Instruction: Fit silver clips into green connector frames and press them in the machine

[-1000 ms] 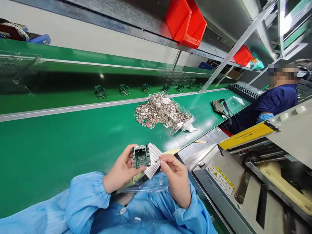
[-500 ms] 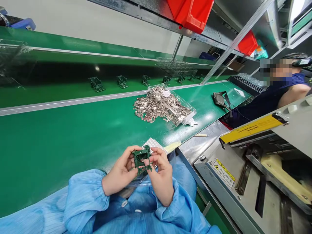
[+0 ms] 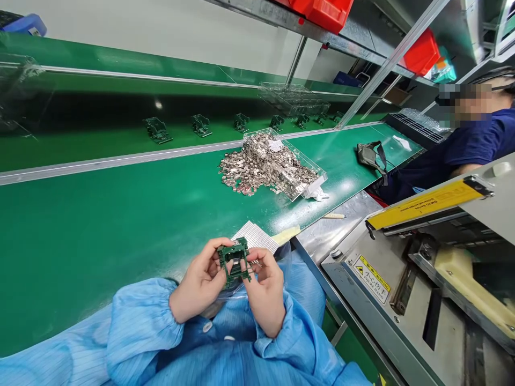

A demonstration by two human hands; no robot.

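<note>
Between my two hands is a green plastic frame with an open middle, held upright above the near edge of the bench. My left hand is closed on its left side, thumb at the lower edge. On its right side, my right hand grips it with thumb and bent fingers. Just behind the frame lies a white sheet with a grid of small squares. Farther back, a clear plastic tray bears a heap of small silvery metal pieces that spills onto the bench.
Several similar green frames stand in a row on the dark green conveyor. To the right is a grey machine with a yellow bar. A person in dark blue sits beyond it. Red bins rest on the shelf above.
The view has shifted slightly. My left thumb has moved into the frame's opening, and the frame has turned a little. Both hands keep hold of it.
</note>
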